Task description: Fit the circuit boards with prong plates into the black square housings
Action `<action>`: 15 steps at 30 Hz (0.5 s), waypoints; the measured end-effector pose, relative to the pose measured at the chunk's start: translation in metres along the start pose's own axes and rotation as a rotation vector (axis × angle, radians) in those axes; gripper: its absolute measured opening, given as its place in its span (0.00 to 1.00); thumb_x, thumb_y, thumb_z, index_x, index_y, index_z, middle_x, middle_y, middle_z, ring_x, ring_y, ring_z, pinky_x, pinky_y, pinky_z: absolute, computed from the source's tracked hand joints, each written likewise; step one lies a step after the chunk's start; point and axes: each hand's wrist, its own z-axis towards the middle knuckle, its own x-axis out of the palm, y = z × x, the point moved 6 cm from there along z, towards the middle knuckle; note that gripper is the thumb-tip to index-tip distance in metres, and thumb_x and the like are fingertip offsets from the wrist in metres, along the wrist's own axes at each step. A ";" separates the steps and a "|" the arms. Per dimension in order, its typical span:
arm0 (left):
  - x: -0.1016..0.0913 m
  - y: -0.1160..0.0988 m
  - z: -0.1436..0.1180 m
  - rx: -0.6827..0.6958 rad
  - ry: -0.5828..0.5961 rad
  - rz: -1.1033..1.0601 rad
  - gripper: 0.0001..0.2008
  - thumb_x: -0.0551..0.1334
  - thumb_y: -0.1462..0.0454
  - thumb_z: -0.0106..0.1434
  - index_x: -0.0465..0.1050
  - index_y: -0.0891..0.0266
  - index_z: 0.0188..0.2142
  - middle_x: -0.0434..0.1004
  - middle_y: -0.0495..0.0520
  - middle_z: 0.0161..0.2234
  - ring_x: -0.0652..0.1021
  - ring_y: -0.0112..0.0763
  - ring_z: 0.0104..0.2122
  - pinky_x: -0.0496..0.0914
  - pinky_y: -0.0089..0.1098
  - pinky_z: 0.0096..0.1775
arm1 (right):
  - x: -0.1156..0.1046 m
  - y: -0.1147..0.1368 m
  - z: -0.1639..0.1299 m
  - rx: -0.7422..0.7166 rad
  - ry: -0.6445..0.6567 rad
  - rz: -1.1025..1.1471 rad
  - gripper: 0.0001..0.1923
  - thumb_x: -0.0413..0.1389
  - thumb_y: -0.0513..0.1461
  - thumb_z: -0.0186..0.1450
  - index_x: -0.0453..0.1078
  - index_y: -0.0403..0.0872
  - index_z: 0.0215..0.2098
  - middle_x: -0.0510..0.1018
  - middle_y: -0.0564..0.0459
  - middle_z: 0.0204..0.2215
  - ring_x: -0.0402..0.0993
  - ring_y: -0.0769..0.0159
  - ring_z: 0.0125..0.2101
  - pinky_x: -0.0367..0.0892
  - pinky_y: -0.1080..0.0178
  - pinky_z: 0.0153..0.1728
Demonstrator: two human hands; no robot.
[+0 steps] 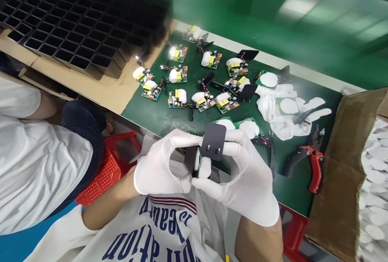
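Both gloved hands meet over the lap, close to the surface's near edge. The left hand and right hand have their fingers curled shut on 1 plug plate, prongs facing the camera, likely so the board behind it stays steady between both thumbs. Beyond the fingers, more boards lie spread on the green surface; pliers and spare gloves lie to their right. A black tray sits far left, a green belt beyond.
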 end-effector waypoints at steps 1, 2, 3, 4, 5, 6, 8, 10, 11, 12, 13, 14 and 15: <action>0.001 0.001 -0.001 -0.009 -0.001 -0.012 0.44 0.77 0.69 0.53 0.69 0.50 0.68 0.83 0.58 0.55 0.86 0.48 0.51 0.84 0.46 0.52 | 0.001 0.000 0.001 0.000 0.001 0.032 0.25 0.77 0.49 0.61 0.77 0.54 0.51 0.83 0.50 0.49 0.82 0.53 0.47 0.78 0.49 0.49; 0.002 0.002 -0.001 -0.024 0.001 -0.026 0.44 0.77 0.70 0.53 0.70 0.50 0.68 0.83 0.58 0.54 0.86 0.47 0.50 0.84 0.45 0.50 | 0.002 0.000 0.001 0.005 -0.001 0.075 0.25 0.77 0.51 0.62 0.77 0.54 0.52 0.83 0.50 0.48 0.82 0.53 0.47 0.77 0.49 0.50; 0.003 0.003 -0.002 -0.040 0.001 -0.037 0.44 0.76 0.71 0.53 0.70 0.50 0.68 0.82 0.57 0.53 0.86 0.47 0.49 0.84 0.44 0.50 | 0.003 -0.002 0.002 0.029 -0.017 0.120 0.24 0.75 0.53 0.63 0.78 0.54 0.52 0.84 0.51 0.47 0.81 0.53 0.46 0.76 0.49 0.50; 0.004 0.003 -0.002 -0.049 -0.004 -0.044 0.44 0.75 0.72 0.53 0.70 0.51 0.68 0.82 0.57 0.53 0.87 0.46 0.49 0.84 0.43 0.49 | 0.003 -0.004 0.001 0.076 -0.049 0.163 0.21 0.73 0.53 0.66 0.78 0.54 0.51 0.84 0.52 0.46 0.81 0.54 0.46 0.75 0.50 0.49; 0.004 0.002 -0.002 -0.051 -0.009 -0.050 0.43 0.73 0.73 0.54 0.70 0.50 0.68 0.82 0.57 0.54 0.86 0.46 0.50 0.84 0.43 0.50 | 0.004 -0.006 0.000 0.139 -0.090 0.205 0.17 0.71 0.52 0.69 0.79 0.54 0.50 0.85 0.53 0.44 0.80 0.56 0.45 0.75 0.51 0.48; 0.005 0.001 -0.002 -0.049 -0.021 -0.054 0.42 0.72 0.73 0.55 0.70 0.50 0.68 0.82 0.57 0.55 0.86 0.46 0.50 0.84 0.43 0.51 | 0.006 -0.010 -0.002 0.214 -0.127 0.244 0.13 0.69 0.51 0.71 0.80 0.53 0.47 0.85 0.54 0.42 0.80 0.57 0.44 0.74 0.53 0.47; 0.005 0.001 -0.001 -0.055 -0.057 -0.061 0.38 0.71 0.72 0.57 0.71 0.50 0.67 0.82 0.57 0.56 0.86 0.45 0.51 0.84 0.44 0.52 | 0.012 -0.015 -0.008 0.361 -0.182 0.314 0.10 0.67 0.49 0.74 0.80 0.53 0.42 0.85 0.54 0.40 0.80 0.59 0.43 0.74 0.56 0.44; 0.004 0.002 -0.001 -0.068 -0.087 -0.066 0.35 0.72 0.70 0.59 0.73 0.51 0.65 0.82 0.57 0.56 0.87 0.45 0.51 0.85 0.45 0.53 | 0.021 -0.018 -0.014 0.460 -0.191 0.387 0.12 0.65 0.51 0.74 0.81 0.52 0.43 0.86 0.53 0.43 0.81 0.57 0.44 0.76 0.56 0.44; 0.004 0.003 0.000 -0.074 -0.097 -0.061 0.35 0.73 0.70 0.58 0.74 0.52 0.64 0.83 0.57 0.55 0.87 0.46 0.52 0.85 0.45 0.53 | 0.025 -0.019 -0.018 0.494 -0.194 0.406 0.13 0.64 0.52 0.75 0.81 0.52 0.45 0.86 0.51 0.45 0.82 0.56 0.45 0.76 0.55 0.46; 0.003 0.004 0.000 -0.075 -0.107 -0.054 0.35 0.73 0.70 0.57 0.74 0.53 0.64 0.83 0.57 0.56 0.86 0.47 0.52 0.85 0.45 0.53 | 0.028 -0.020 -0.022 0.520 -0.203 0.408 0.15 0.62 0.52 0.76 0.81 0.52 0.47 0.86 0.50 0.48 0.82 0.54 0.47 0.77 0.54 0.47; 0.003 0.005 0.000 -0.071 -0.112 -0.049 0.35 0.73 0.71 0.56 0.74 0.53 0.63 0.83 0.58 0.56 0.86 0.47 0.53 0.84 0.45 0.54 | 0.031 -0.021 -0.025 0.539 -0.211 0.399 0.16 0.61 0.53 0.77 0.82 0.52 0.49 0.86 0.49 0.50 0.82 0.53 0.49 0.77 0.53 0.50; 0.003 0.006 0.000 -0.066 -0.115 -0.047 0.36 0.72 0.72 0.55 0.74 0.54 0.63 0.83 0.58 0.56 0.86 0.47 0.54 0.84 0.45 0.55 | 0.033 -0.022 -0.028 0.554 -0.218 0.381 0.17 0.59 0.53 0.78 0.82 0.52 0.51 0.85 0.49 0.52 0.82 0.52 0.52 0.77 0.52 0.53; 0.003 0.007 0.000 -0.061 -0.114 -0.045 0.36 0.72 0.72 0.55 0.74 0.54 0.63 0.83 0.58 0.57 0.86 0.48 0.54 0.84 0.45 0.55 | 0.035 -0.023 -0.030 0.561 -0.225 0.355 0.17 0.57 0.53 0.79 0.82 0.53 0.52 0.85 0.49 0.54 0.82 0.52 0.53 0.76 0.51 0.56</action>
